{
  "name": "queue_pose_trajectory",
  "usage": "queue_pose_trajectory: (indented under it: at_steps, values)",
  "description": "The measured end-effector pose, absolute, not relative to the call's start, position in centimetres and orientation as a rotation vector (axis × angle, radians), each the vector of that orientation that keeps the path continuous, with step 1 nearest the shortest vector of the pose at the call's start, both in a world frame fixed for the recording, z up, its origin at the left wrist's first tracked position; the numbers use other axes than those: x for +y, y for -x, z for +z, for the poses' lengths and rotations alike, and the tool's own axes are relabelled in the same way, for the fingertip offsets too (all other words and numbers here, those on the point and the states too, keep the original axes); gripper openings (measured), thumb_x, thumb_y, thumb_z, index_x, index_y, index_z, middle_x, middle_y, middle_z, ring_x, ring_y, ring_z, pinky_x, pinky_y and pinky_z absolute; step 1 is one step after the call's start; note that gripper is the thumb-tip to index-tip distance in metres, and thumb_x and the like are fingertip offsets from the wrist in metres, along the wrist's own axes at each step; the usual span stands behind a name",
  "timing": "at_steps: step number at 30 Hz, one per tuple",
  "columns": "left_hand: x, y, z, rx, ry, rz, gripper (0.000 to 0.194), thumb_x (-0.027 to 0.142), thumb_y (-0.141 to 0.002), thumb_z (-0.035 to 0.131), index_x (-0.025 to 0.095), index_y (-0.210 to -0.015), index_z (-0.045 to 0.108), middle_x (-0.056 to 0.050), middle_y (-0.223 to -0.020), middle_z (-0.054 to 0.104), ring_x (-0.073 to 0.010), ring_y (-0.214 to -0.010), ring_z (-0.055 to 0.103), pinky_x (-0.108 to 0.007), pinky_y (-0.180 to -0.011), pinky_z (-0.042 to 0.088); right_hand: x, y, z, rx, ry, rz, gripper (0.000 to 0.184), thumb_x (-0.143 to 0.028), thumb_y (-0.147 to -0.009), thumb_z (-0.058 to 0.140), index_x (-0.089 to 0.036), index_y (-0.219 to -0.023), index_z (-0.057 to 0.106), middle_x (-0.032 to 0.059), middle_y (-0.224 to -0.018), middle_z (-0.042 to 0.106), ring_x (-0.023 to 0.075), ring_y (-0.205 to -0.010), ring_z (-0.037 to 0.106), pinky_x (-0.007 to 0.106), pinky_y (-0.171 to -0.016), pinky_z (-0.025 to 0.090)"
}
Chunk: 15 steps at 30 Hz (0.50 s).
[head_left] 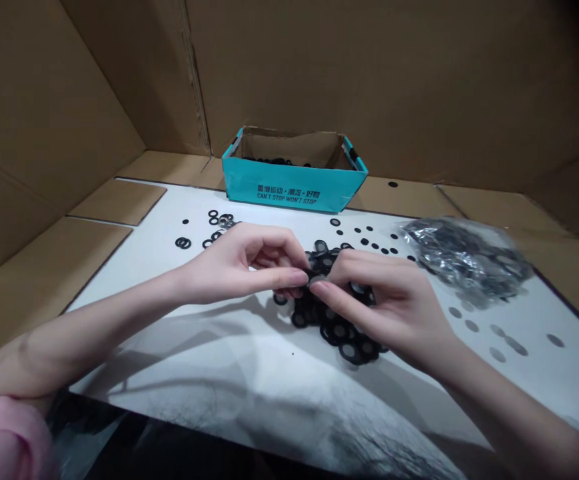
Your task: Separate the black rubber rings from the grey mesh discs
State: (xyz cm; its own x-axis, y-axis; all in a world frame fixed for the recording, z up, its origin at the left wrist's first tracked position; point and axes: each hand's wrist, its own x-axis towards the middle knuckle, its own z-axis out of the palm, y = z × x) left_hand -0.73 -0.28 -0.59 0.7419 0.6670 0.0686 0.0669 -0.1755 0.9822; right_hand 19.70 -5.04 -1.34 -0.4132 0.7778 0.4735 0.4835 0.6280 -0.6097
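Small washer-like pc (pixel 318 281), pinched btwn fingertips of L hand (pixel 249 263) & R hand (pixel 394 293) over ring pile (pixel 340 331) on bench (pixel 239 353), prob light, thin & slippery, best held by rim

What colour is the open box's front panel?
The front panel is turquoise, best seen in the head view.

Fingers (pixel 296 277) over black-rimmed discs (pixel 349 352) (heaped)

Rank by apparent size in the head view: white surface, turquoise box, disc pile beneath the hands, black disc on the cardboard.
1. White surface
2. Turquoise box and disc pile: too close to rank; the pile is nearer and partly hidden.
3. Black disc
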Motion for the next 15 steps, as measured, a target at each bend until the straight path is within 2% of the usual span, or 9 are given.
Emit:
queue_pose_trajectory:
  at_steps: [5, 9, 15]
  values:
    - [-0.2, 0.6, -0.6, 0.576, -1.583, 0.576, 0.007, 0.013, -0.084, 0.066, 0.012, -0.082, 0.06, -0.001, -0.071, 0.069, -0.0087, -0.067, 0.068, -0.014, -0.063, 0.054, -4.6, -19.9, -1.7, -2.104, 0.997, 0.453, 0.021, -0.023, -0.087, 0.062, -0.019, -0.067, 0.059, -0.0019, -0.057, 0.058, 0.0073, -0.052, 0.051, 0.02, -0.05, 0.04]
    - [-0.2, 0.4, -1.1, 0.559, -1.548, 0.554, 0.004, 0.014, -0.086, 0.064, 0.012, -0.086, 0.061, -0.001, -0.075, 0.07, -0.0084, -0.071, 0.069, -0.014, -0.066, 0.056, -4.6, -19.7, -2.3, -2.127, 0.948, 0.447, 0.017, -0.019, -0.089, 0.058, -0.018, -0.073, 0.062, -0.001, -0.061, 0.06, 0.0069, -0.055, 0.052, 0.018, -0.052, 0.041]
    - [-0.4, -0.1, -1.4, 0.572, -1.508, 0.49, 0.008, 0.017, -0.085, 0.066, 0.012, -0.084, 0.061, -0.001, -0.072, 0.07, -0.0079, -0.066, 0.067, -0.014, -0.064, 0.055, -4.7, -19.9, -3.0, -2.155, 0.891, 0.437, 0.024, -0.016, -0.089, 0.058, -0.018, -0.065, 0.057, -0.0023, -0.058, 0.054, 0.007, -0.053, 0.049, 0.018, -0.051, 0.039]
